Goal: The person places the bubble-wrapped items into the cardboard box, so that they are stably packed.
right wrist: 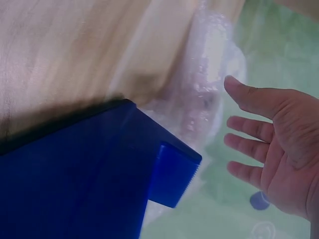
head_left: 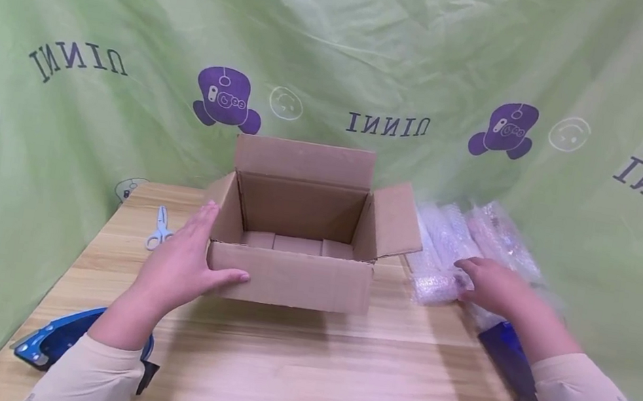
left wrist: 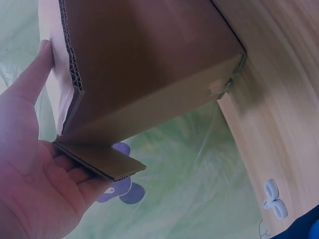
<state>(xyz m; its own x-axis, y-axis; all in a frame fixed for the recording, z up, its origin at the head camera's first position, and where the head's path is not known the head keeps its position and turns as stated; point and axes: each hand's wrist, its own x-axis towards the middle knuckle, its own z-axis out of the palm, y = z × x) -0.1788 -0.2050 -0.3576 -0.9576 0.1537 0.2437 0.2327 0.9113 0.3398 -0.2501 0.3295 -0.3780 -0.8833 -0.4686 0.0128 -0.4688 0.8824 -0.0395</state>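
Observation:
An open cardboard box (head_left: 296, 207) stands upright on the wooden table, its flaps spread outward. My left hand (head_left: 180, 259) holds its near left corner, the thumb lying on the front flap (head_left: 298, 279) and the fingers against the left flap (left wrist: 102, 157). Over on the right, my right hand (head_left: 494, 286) reaches over several bubble-wrapped bundles (head_left: 446, 238). Its fingers are spread and slightly bent, with nothing in the palm in the right wrist view. Below that wrist lies a dark blue object (right wrist: 89, 164) with a serrated edge at its tip.
Light blue scissors (head_left: 160, 229) lie left of the box. A blue and black curved-frame object (head_left: 62, 335) sits at the near left, partly hidden by the left forearm. A green printed curtain (head_left: 331, 44) hangs behind and along both sides of the table (head_left: 285, 373).

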